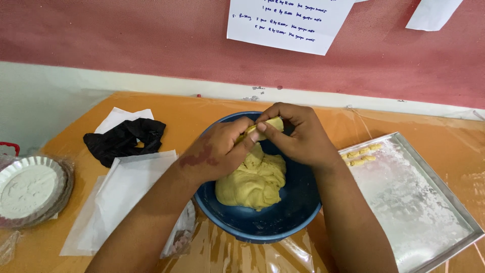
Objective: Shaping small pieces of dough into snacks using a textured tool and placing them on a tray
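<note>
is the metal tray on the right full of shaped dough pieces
No, the metal tray holds only a few small dough pieces at its far corner; the remainder shows just a dusting of flour.

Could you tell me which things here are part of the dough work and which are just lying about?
In use:
left hand and right hand, pinching a small piece of dough
yellow dough mass
blue bowl
floured metal tray with shaped dough pieces
dish of flour

Lying about:
black cloth
white paper sheets
paper notes on the wall

Yellow dough (255,179), blue bowl (283,222)
</note>
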